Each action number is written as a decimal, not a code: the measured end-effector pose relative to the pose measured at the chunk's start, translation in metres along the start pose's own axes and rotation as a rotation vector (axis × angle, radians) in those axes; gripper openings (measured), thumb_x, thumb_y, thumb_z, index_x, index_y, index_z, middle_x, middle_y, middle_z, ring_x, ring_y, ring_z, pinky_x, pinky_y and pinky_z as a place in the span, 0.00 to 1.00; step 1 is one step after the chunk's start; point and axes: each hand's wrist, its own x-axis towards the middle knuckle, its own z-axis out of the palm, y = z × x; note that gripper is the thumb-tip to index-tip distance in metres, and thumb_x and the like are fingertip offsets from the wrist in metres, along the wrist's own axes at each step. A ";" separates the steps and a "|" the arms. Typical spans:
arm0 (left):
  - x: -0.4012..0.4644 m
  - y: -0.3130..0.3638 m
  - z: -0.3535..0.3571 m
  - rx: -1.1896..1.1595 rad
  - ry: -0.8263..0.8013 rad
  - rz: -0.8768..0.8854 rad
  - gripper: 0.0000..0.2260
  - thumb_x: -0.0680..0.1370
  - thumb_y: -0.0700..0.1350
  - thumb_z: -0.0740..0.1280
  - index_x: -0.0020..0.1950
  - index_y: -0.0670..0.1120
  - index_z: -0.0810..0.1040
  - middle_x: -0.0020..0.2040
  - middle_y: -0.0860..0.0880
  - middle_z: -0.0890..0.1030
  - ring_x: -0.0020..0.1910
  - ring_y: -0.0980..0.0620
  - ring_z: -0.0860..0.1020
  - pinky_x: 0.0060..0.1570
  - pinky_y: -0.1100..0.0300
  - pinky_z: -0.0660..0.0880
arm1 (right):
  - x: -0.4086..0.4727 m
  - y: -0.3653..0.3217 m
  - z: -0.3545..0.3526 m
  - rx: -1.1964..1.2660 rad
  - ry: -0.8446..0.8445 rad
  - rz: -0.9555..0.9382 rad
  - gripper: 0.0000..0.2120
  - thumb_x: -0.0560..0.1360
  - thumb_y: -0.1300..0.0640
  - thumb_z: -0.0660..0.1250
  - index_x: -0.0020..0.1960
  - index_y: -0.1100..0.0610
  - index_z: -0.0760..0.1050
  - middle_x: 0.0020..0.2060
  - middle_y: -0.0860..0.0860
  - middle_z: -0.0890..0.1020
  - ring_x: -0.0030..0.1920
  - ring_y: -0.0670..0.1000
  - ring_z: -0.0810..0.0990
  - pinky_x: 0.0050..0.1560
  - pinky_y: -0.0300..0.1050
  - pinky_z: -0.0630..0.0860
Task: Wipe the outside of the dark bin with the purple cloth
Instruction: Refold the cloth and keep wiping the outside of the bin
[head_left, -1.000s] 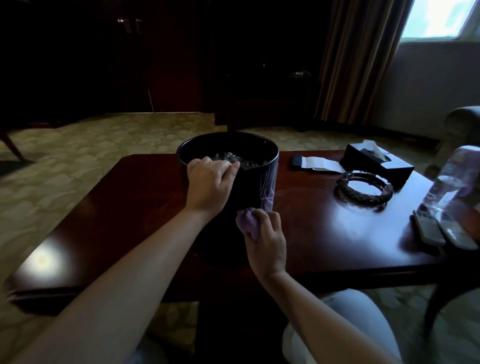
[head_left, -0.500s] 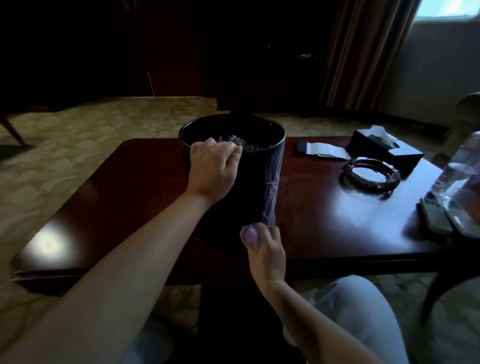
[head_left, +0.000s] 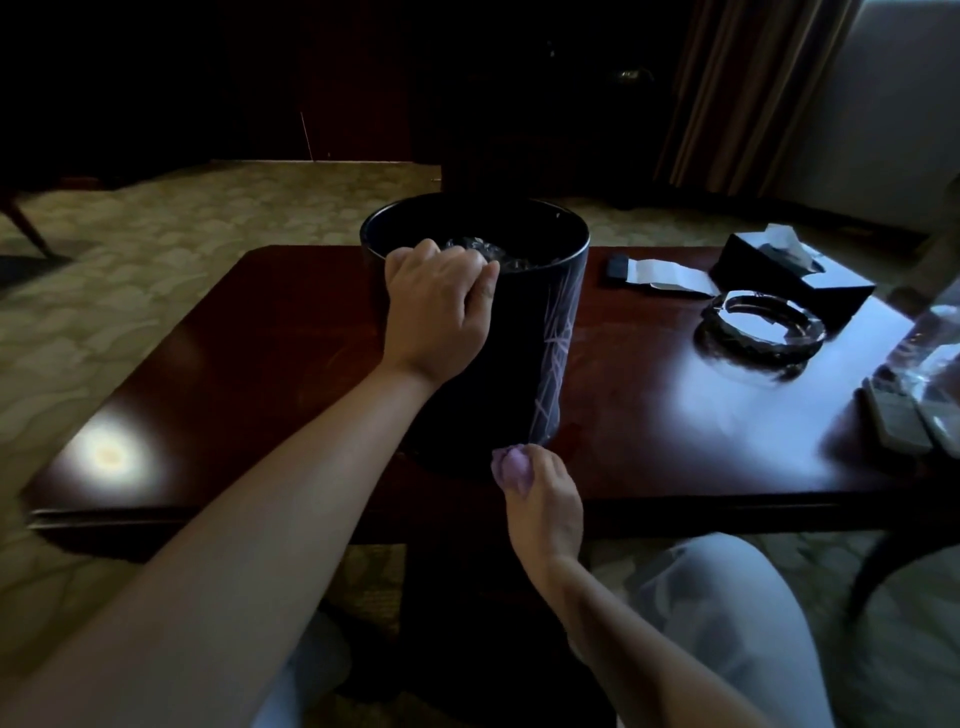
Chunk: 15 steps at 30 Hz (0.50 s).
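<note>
The dark bin (head_left: 524, 332) looks smooth and glossy, with pale streaks. The purple cloth (head_left: 511, 467) is soft, matt fabric. The counter (head_left: 675, 415) is polished reddish wood, mirror-shiny.

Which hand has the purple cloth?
The right hand, low at the dark bin's base, pinches the purple cloth; the left hand grips the rim.

The right hand (head_left: 543, 501) has slid the purple cloth (head_left: 511, 466) down, seemingly to the bin's (head_left: 519, 332) base.
</note>
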 end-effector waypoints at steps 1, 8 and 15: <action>0.000 0.000 0.000 0.002 0.009 -0.002 0.15 0.78 0.46 0.58 0.32 0.48 0.61 0.29 0.55 0.62 0.33 0.54 0.64 0.42 0.58 0.58 | -0.002 -0.003 0.002 -0.032 -0.033 -0.048 0.09 0.76 0.56 0.68 0.56 0.54 0.77 0.52 0.47 0.80 0.51 0.49 0.78 0.49 0.39 0.72; -0.001 0.001 0.003 0.015 0.034 -0.007 0.15 0.78 0.46 0.57 0.32 0.48 0.61 0.29 0.55 0.63 0.33 0.53 0.65 0.43 0.57 0.60 | -0.005 -0.002 0.001 -0.051 0.018 -0.079 0.03 0.76 0.49 0.65 0.47 0.47 0.76 0.45 0.41 0.78 0.45 0.44 0.77 0.46 0.37 0.70; -0.001 0.000 0.002 0.022 0.053 0.012 0.14 0.78 0.46 0.57 0.32 0.49 0.61 0.29 0.55 0.63 0.32 0.51 0.67 0.42 0.57 0.59 | -0.007 -0.004 0.002 -0.053 0.011 -0.143 0.06 0.74 0.56 0.68 0.50 0.54 0.77 0.44 0.46 0.80 0.44 0.49 0.80 0.42 0.32 0.71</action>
